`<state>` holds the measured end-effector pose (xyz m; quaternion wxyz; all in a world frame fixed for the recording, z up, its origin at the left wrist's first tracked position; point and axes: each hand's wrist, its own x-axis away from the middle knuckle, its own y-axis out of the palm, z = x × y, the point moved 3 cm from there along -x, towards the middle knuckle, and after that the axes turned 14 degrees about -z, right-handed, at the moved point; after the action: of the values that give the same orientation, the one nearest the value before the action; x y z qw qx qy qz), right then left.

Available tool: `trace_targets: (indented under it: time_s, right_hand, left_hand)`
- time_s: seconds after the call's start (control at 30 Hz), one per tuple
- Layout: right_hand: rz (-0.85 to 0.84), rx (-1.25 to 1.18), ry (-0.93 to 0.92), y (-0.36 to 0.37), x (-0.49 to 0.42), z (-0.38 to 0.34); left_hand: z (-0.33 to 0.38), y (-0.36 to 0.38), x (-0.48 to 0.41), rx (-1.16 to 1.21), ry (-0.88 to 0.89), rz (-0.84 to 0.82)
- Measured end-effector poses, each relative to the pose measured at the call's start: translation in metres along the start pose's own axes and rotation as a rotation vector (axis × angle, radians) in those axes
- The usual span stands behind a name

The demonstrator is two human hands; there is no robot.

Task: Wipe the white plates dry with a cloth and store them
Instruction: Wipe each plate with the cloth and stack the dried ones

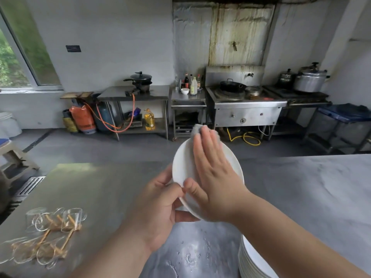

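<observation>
Head view, near to far: stack of white plates (pixel 253 259) at bottom right on the grey counter (pixel 301 197), close to the body, probably so the next one is a short reach; can't tell if these are the wet or the wiped ones. Water drops (pixel 190 255) on the counter just left of the stack, so likely the wet side. Left of that, on the steel table (pixel 90 187), clear glasses (pixel 54 221) lie on a wooden rack, blurred, not part of this step. Left hand (pixel 158 207) grips the near rim of one white plate (pixel 182 167), thumb on the face, fingers curled underneath, holding it up off the counter and tilted toward the camera so the face is open to wiping. Right hand (pixel 214 175) lies flat on the plate face, fingers straight and close together, pressing a grey cloth (pixel 197 131) down; the cloth pokes out past the fingertips at the far rim. A flat palm spreads pressure over most of the face. Judged step: drying this plate's face; back not yet shown, storing not yet done. No storage spot identifiable. Far side across the floor: wok stove (pixel 241 101), oil bottle (pixel 149 119), pressure cooker (pixel 310 82), well apart from the work.
</observation>
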<state>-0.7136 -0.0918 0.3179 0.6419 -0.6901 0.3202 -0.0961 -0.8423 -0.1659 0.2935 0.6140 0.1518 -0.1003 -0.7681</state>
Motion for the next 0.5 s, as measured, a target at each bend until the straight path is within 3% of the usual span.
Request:
trace_targets:
  time_s: [0.07,0.13,0.3,0.5]
  right_hand:
    - [0.031,-0.012,-0.174,0.005,0.001,-0.014]
    - [-0.001,0.002,-0.2,0.008,0.004,-0.014]
    - [-0.059,0.011,0.076,-0.007,0.002,0.01]
    - [-0.084,-0.173,-0.264,0.01,0.022,-0.039]
  left_hand:
    - [0.001,-0.002,0.0,0.011,0.004,0.013]
    - [0.004,-0.007,0.002,0.013,0.014,0.015]
    - [0.006,-0.008,0.006,0.023,0.007,-0.037]
    - [0.01,-0.017,0.003,0.03,0.017,-0.023]
